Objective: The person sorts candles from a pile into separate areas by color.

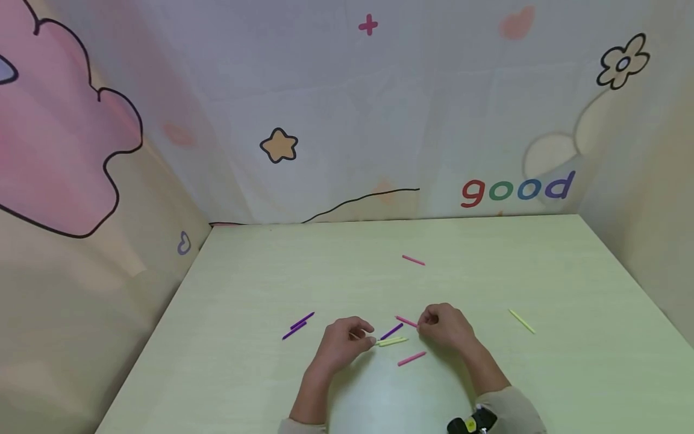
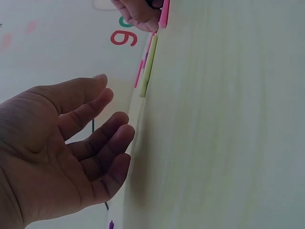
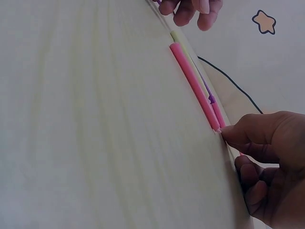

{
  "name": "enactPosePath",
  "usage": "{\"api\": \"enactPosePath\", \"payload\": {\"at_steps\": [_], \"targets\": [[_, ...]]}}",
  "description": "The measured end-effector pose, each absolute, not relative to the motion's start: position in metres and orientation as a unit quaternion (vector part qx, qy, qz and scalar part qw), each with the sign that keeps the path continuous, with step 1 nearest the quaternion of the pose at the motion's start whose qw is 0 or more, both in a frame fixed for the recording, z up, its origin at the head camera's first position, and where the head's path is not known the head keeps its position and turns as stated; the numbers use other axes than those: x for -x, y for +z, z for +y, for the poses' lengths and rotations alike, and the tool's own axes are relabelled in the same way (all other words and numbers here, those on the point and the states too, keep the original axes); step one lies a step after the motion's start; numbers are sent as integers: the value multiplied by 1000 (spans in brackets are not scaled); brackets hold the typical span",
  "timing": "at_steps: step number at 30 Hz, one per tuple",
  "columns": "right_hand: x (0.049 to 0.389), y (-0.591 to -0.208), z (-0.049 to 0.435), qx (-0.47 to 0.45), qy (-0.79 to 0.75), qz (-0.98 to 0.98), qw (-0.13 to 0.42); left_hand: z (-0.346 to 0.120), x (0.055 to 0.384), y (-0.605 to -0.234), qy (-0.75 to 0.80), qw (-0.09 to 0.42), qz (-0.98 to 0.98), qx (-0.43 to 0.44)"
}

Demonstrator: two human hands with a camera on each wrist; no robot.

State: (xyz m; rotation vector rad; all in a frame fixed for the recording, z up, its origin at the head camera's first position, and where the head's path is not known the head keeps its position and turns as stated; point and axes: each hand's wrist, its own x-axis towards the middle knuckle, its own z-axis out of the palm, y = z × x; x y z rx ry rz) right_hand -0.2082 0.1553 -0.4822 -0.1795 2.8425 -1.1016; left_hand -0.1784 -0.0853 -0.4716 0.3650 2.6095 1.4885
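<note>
1. Head view: a pink stick (image 1: 406, 321) lies just beyond and to the right of the middle purple stick (image 1: 391, 331), its right end at the fingertips of the right hand (image 1: 446, 326).
2. The right hand appears to pinch that end between thumb and forefinger, its other fingers curled in.
3. A light, low pinch should suit so thin a stick: enough to turn it without rolling it or knocking the purple stick.
4. The left hand (image 1: 344, 343), left of the purple stick, has loosely parted fingers that pinch nothing in the left wrist view.
5. Its thumb is close to 2 yellow sticks (image 1: 394, 342), just on the purple stick's near side; a gentle fingertip there would likely steady them.
6. Another pink stick (image 1: 412, 359) lies nearer the person, right of the purple stick; the right palm had best clear it.
7. Around the purple stick on the table (image 1: 217, 380): 2 more purple sticks (image 1: 302, 320) well left, 1 lone yellow stick (image 1: 522, 321) well right, 1 far pink stick (image 1: 414, 260) well beyond.
</note>
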Motion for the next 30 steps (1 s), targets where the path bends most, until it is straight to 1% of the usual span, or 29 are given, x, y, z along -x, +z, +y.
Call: {"api": "enactPosePath", "payload": {"at_steps": [6,18,30], "targets": [[208,-480,155,58,-361,929,47,-76,181,-473,481,90,866,-105],[208,-482,157,66,-366,927,43,-72,183,-476,449,96,883,-95],[209,-482,156,60,-362,929,48,-56,173,-475,432,114,884,-135]]}}
